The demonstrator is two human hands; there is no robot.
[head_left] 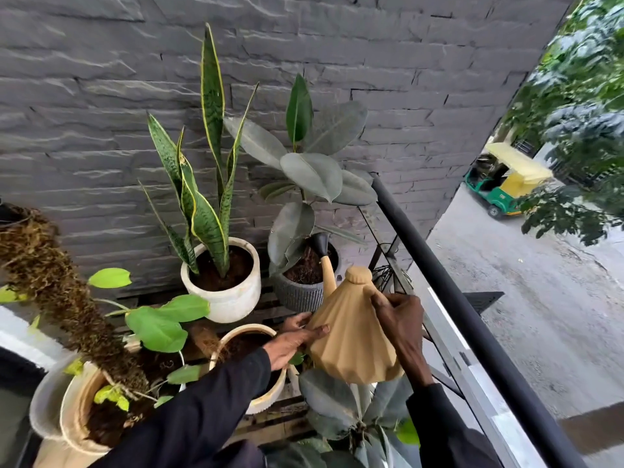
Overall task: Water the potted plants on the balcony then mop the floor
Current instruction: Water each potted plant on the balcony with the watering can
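1 watering can [351, 336], L hand [290, 342] on side, R hand [401, 319] gripping top

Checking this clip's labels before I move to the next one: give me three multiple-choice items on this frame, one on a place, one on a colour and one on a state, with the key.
1. The black spout head of the watering can is over:
A. a bucket
B. the grey ribbed pot
C. a chair

2. The watering can's body is:
A. tan
B. blue
C. red

3. The watering can is:
A. standing unheld
B. held by one hand
C. held by both hands

Key:
1 B: the spout head hangs above that pot's soil.
2 A: the pleated body is tan all over.
3 C: the left hand holds its side, and the right hand grips its upper part.
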